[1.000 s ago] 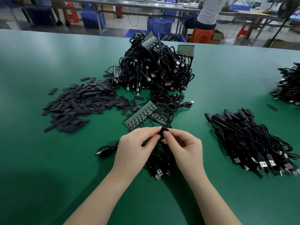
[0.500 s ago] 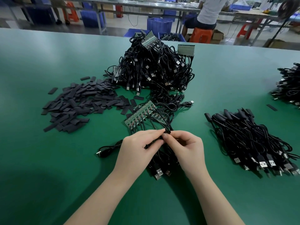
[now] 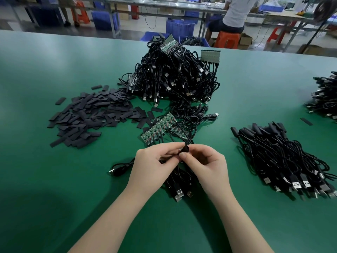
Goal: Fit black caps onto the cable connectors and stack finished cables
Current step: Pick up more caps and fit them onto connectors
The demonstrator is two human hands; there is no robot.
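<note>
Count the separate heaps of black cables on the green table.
3: a tangled heap at the far middle, a neat stack right of the hands, and another heap at the right edge, partly cut off.

A green table (image 3: 54, 179) carries a heap of black cables (image 3: 175, 77) with silver plug ends, and a spread of matte black caps (image 3: 91, 117). Green circuit strips (image 3: 160, 128) show small red marks. Behind, an orange stool (image 3: 227, 40) and blue bins (image 3: 179, 27).
</note>
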